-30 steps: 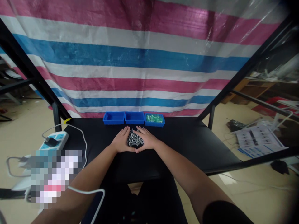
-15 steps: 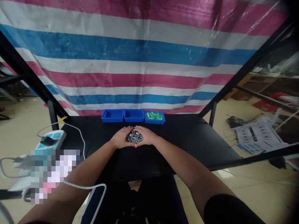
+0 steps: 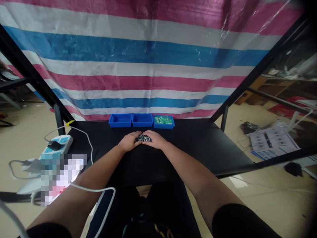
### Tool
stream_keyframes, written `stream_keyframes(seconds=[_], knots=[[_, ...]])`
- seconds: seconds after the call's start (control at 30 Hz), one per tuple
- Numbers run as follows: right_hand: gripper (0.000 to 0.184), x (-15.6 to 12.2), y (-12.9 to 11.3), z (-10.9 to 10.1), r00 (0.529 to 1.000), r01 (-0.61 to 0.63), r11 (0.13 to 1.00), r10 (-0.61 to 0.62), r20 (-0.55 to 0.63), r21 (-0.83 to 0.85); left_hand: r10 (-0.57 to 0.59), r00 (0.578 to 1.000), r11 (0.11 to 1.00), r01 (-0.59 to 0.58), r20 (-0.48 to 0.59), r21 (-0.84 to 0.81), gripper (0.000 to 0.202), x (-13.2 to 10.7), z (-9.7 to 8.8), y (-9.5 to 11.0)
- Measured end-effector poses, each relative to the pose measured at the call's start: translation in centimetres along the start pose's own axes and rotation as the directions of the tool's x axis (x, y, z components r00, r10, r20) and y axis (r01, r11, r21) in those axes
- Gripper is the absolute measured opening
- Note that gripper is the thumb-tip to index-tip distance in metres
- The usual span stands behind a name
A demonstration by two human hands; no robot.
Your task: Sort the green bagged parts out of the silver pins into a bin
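A pile of small grey metal parts (image 3: 143,138) lies on the black table top (image 3: 198,148), mostly covered by my hands. My left hand (image 3: 129,141) cups its left side, and my right hand (image 3: 155,139) curves over its right side. Their fingertips nearly meet over the pile. Only a narrow strip of parts shows between them, so the shape of each part is hidden.
Three blue bins stand along the table's far edge: an unfilled-looking one (image 3: 120,120), a second (image 3: 142,120), and one holding green items (image 3: 163,120). A power strip (image 3: 58,145) with a white cable (image 3: 90,148) sits at the left corner. Black frame posts flank the table.
My hands have closed in over the pile, now covering most of it. The whole scene sits slightly higher in the view than before.
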State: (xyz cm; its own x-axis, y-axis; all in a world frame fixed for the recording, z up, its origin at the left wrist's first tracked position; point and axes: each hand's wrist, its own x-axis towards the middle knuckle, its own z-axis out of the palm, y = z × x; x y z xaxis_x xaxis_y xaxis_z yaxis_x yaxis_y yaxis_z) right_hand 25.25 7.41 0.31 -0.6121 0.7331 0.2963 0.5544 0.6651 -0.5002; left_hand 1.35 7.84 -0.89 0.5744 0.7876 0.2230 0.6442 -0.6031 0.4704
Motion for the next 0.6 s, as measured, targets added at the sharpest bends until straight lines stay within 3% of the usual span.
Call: stream_keyframes(seconds=[0.3, 0.6], knots=[[0.034, -0.2, 0.3, 0.8, 0.993, 0.006, 1.0, -0.004, -0.121, 0.016, 0.054, 0.999, 0.999, -0.054, 0.007, 0.007, 0.061, 0.0, -0.2, 0.0], [0.026, 0.1, 0.9, 1.1, 0.985, 0.018, 0.999, -0.009, -0.174, 0.05, -0.013, 0.998, 1.0, 0.014, -0.061, 0.018, 0.05, -0.2, 0.1, -0.2]])
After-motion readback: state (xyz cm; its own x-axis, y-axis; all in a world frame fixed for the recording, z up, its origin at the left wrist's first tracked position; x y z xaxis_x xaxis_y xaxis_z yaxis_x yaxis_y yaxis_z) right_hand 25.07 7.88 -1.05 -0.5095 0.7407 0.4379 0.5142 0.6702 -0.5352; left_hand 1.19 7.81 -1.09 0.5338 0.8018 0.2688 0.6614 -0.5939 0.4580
